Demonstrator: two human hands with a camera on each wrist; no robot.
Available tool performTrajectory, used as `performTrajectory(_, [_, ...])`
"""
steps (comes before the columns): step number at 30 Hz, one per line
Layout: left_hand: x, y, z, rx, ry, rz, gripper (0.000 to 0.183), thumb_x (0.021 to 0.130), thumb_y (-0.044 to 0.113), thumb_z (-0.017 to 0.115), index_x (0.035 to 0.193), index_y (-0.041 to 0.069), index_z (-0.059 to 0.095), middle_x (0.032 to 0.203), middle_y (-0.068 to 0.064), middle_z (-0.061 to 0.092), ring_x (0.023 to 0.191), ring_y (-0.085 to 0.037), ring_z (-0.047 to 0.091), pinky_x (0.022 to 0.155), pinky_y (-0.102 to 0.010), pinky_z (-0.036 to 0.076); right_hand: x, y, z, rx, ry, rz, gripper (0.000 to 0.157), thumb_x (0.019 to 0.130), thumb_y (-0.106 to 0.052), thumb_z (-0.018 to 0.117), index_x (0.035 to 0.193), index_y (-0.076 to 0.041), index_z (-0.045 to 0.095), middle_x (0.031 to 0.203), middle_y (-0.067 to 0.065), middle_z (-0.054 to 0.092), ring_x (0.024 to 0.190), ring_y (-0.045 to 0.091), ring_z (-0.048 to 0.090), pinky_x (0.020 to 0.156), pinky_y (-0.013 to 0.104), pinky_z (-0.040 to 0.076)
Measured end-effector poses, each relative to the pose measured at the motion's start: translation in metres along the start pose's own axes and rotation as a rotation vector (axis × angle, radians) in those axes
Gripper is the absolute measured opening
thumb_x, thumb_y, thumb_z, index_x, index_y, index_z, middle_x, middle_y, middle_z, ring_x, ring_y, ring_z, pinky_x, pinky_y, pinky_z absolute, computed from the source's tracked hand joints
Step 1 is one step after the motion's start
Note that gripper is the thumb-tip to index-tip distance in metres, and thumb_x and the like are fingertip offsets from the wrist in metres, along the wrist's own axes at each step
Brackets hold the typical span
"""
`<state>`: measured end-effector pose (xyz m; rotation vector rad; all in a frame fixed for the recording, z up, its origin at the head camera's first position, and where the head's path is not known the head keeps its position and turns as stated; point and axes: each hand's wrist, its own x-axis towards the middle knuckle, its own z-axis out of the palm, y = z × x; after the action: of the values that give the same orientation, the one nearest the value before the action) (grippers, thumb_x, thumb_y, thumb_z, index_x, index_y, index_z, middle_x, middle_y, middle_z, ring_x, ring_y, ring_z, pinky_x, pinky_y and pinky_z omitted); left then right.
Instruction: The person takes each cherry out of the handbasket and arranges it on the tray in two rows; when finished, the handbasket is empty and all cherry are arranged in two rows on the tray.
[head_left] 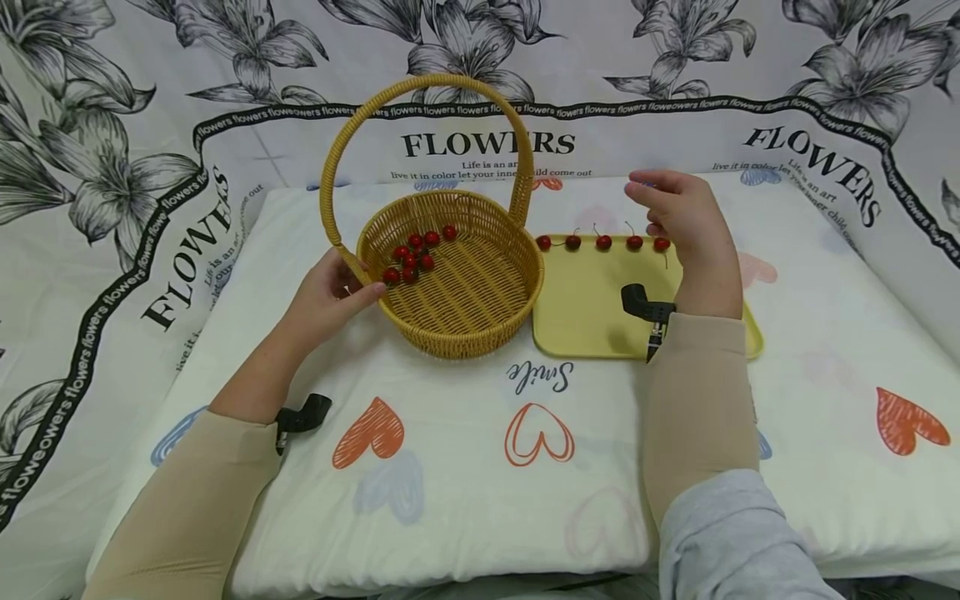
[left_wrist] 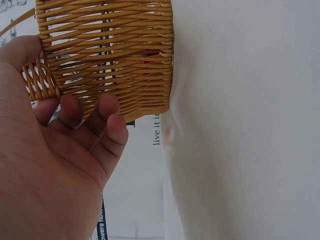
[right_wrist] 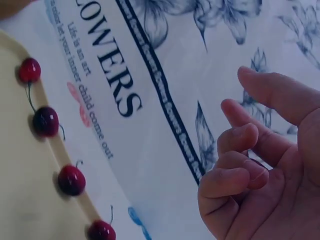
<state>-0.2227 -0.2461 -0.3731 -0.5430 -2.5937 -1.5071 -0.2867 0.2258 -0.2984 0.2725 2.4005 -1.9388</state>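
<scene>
My left hand [head_left: 330,292] grips the near-left side of a yellow wicker basket [head_left: 465,333] where its tall handle meets the rim. In the left wrist view the thumb lies at the rim and curled fingers [left_wrist: 109,105] sit against the weave. Several red cherries [head_left: 409,260] lie in the left part of the basket. My right hand [head_left: 686,212] hovers over the far right of a yellow tray [head_left: 585,321]. Its thumb and index finger are extended and apart with nothing visible between them; the other fingers bend loosely. Several stemmed cherries [right_wrist: 71,180] line the tray's far edge.
The tray stands right beside the basket, on a white cloth [head_left: 450,517] printed with hearts. The basket's handle [head_left: 427,81] arches high above the rim. Behind hangs a flower-printed sheet [head_left: 480,50]. Each wrist bears a small black camera mount [head_left: 303,414].
</scene>
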Motion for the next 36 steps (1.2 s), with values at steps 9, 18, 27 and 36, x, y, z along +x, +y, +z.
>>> performTrajectory(9, [-0.001, 0.000, -0.001, -0.019, 0.000, 0.011, 0.045, 0.097, 0.012, 0.072, 0.135, 0.000, 0.050, 0.114, -0.017, 0.062, 0.084, -0.022, 0.052, 0.069, -0.024, 0.045, -0.018, -0.029, 0.060, -0.071, -0.243, -0.133, 0.040, 0.095, -0.039, 0.075, 0.128, -0.017, 0.069, 0.112, 0.002, 0.055, 0.073, 0.017, 0.047, 0.061, 0.027, 0.040])
performTrajectory(18, [-0.001, -0.003, 0.000, -0.013, 0.002, 0.022, 0.045, 0.098, 0.012, 0.071, 0.134, -0.002, 0.050, 0.111, -0.017, 0.060, 0.083, -0.022, 0.052, 0.069, -0.024, 0.045, -0.031, -0.040, 0.118, -0.176, -0.455, -0.311, 0.027, 0.098, -0.032, 0.072, 0.118, -0.014, 0.072, 0.102, 0.011, 0.060, 0.077, 0.022, 0.049, 0.063, 0.030, 0.042])
performTrajectory(27, [-0.001, 0.000, -0.001, 0.000, -0.002, 0.017, 0.045, 0.097, 0.015, 0.071, 0.133, -0.001, 0.050, 0.106, -0.011, 0.059, 0.083, -0.023, 0.051, 0.068, -0.025, 0.044, -0.035, -0.043, 0.190, -0.402, -0.560, -0.329, 0.032, 0.099, -0.032, 0.071, 0.126, -0.014, 0.071, 0.114, 0.000, 0.066, 0.099, 0.019, 0.056, 0.085, 0.036, 0.049])
performTrajectory(36, [-0.002, 0.000, -0.004, 0.022, -0.016, 0.008, 0.044, 0.099, 0.013, 0.069, 0.135, -0.003, 0.048, 0.107, -0.010, 0.060, 0.085, -0.022, 0.052, 0.071, -0.027, 0.044, -0.039, -0.025, 0.245, -0.643, -0.577, -0.301, 0.040, 0.101, -0.022, 0.067, 0.138, -0.006, 0.063, 0.138, 0.006, 0.061, 0.122, 0.020, 0.056, 0.103, 0.036, 0.045])
